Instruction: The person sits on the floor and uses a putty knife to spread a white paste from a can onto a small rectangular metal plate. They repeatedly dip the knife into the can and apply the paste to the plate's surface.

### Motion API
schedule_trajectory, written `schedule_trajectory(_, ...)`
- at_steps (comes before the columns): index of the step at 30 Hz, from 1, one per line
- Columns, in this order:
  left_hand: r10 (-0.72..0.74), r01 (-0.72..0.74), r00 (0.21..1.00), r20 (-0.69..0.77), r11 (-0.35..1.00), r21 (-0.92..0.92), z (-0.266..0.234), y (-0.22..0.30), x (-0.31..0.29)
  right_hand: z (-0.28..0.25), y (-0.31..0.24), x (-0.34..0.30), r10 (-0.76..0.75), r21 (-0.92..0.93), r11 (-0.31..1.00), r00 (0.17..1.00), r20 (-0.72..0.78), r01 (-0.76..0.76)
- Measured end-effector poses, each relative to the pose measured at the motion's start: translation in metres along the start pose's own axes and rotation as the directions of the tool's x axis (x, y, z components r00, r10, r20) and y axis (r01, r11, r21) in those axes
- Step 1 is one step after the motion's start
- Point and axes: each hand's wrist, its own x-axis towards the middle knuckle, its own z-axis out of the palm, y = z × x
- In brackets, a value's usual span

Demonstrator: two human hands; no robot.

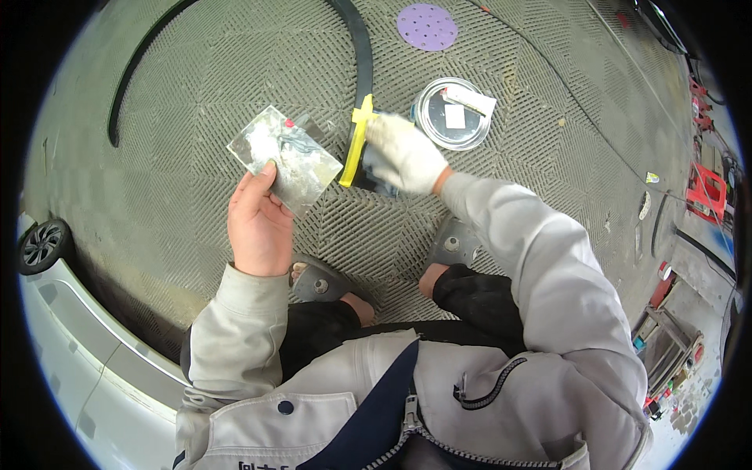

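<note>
My bare left hand (262, 223) grips a flat rectangular mixing board (286, 160), thumb on top. Grey-white paste is smeared over the board, with a small red dab near its far edge. To the right, my right hand (406, 154) wears a white glove and reaches over the near end of a long curved black trim strip (359, 48). Yellow masking tape (357, 145) runs along that end, and the glove touches or hovers just beside it. Motion blurs the gloved fingers, so whatever they hold is hidden. Dark glossy surface shows beneath the glove.
A round metal can (427, 125) with a white tube (470, 99) on its lid stands right of the glove. Beyond lies a purple sanding disc (427, 27). A thin dark hose (548, 66) crosses the grated floor. A silver car (94, 368) is at left, red stands (706, 193) at right.
</note>
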Motion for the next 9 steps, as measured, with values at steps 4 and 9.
schedule_trajectory(4,-0.008,0.008,0.999,-0.039,1.0,-0.004,0.011,0.0,0.0,0.015,-0.012,-0.001,-0.09,0.016,0.996,0.98,0.177,0.089)
schedule_trajectory(9,0.01,-0.01,0.998,-0.066,1.0,0.001,0.017,0.006,0.0,0.049,-0.051,-0.05,-0.331,0.154,0.942,0.737,0.589,0.3)
